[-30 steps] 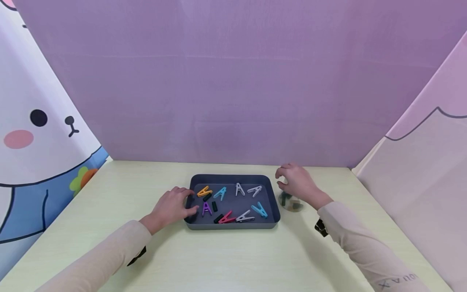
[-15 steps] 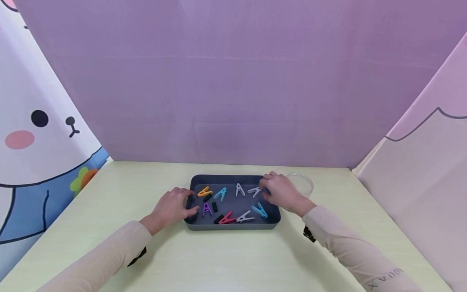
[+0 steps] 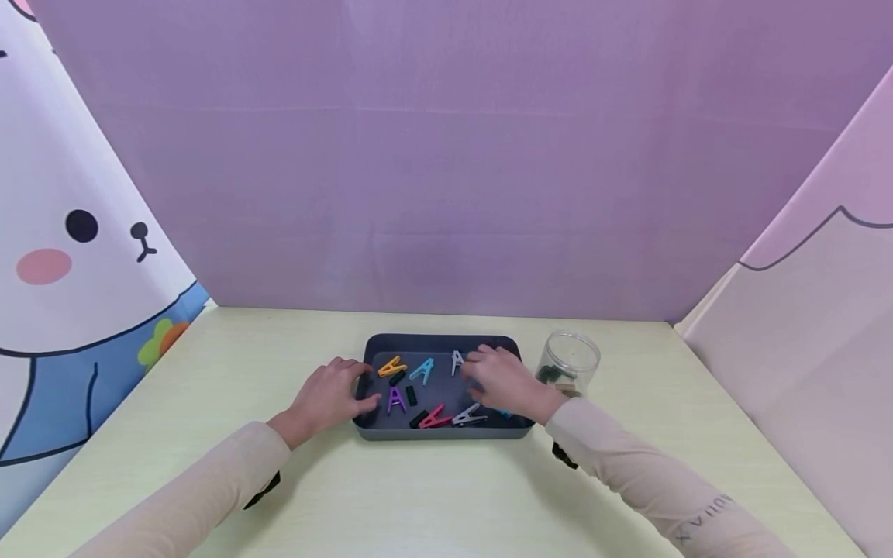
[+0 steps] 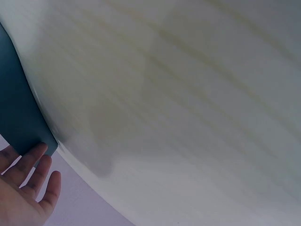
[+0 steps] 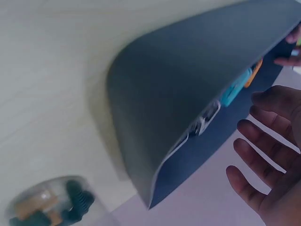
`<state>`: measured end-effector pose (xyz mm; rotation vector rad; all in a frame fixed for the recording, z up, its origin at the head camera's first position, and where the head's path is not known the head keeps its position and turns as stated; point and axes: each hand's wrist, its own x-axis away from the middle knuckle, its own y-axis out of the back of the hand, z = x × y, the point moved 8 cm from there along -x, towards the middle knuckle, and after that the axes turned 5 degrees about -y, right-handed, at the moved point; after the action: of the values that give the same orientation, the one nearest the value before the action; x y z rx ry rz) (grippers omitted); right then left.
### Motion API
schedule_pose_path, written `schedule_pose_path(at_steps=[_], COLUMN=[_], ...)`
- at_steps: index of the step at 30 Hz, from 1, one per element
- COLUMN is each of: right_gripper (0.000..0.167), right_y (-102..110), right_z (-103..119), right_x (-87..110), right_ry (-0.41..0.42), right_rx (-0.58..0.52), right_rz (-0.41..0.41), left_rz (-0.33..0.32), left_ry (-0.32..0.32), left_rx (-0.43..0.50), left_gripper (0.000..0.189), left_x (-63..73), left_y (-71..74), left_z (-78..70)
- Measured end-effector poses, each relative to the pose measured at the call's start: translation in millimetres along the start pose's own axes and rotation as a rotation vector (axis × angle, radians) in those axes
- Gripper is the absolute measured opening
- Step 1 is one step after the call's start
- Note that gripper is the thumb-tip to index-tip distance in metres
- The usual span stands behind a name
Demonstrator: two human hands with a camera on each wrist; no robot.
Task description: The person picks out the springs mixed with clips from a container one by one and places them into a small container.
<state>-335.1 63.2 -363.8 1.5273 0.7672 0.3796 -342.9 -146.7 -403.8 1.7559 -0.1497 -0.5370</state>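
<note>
A dark grey tray [image 3: 446, 434] holds several coloured A-shaped clips and small black blocks. My left hand [image 3: 328, 399] is at its left end, thumb and index finger spread over the rim; in the left wrist view the other fingers [image 4: 40, 165] are loosely extended against the outer wall. My right hand [image 3: 505, 380] is over the tray's right half, fingers spread and slightly bent, holding nothing visible. It is nearest a white clip [image 3: 457, 361] and hides part of the tray. Also inside are orange [image 3: 391, 366], light blue [image 3: 422, 371], purple [image 3: 396, 400], red [image 3: 434, 418] and grey clips [image 3: 469, 416].
A clear round jar [image 3: 572, 353] stands just right of the tray, with dark green and tan pieces in it. The pale table [image 3: 432, 496] ends at a purple backdrop [image 3: 446, 194]. Printed cloths hang on both sides.
My right hand has moved left from above the jar, across the tray's right rim, to over the tray's right half, uncovering the jar. My left hand and the tray stay in place.
</note>
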Motion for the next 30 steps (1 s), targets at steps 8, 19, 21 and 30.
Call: schedule_pose_path(at_steps=[8,19,21,30], right_gripper=[0.017,0.019,0.019,0.020], right_y=[-9.2,-15.6,-15.7,-21.8], right_z=[25.5,47.1,50.0,58.0], right_x=[-11.0,-23.1,-24.5,-29.6], right_ry=[0.061,0.144,0.161,0.193], right_rx=[0.027,0.042,0.032,0.018], right_rz=[0.061,0.084,0.082,0.120], left_rz=[0.000,-0.011,-0.013,-0.009], left_ry=[-0.004,-0.008,-0.009,-0.007], left_rx=[-0.007,-0.004,-0.005,-0.011], left_gripper=[0.055,0.054,0.054,0.054], left_x=[0.0,-0.1,-0.1,-0.2], left_y=[-0.5,0.6,0.5,1.1], left_z=[-0.3,-0.5,-0.4,-0.6])
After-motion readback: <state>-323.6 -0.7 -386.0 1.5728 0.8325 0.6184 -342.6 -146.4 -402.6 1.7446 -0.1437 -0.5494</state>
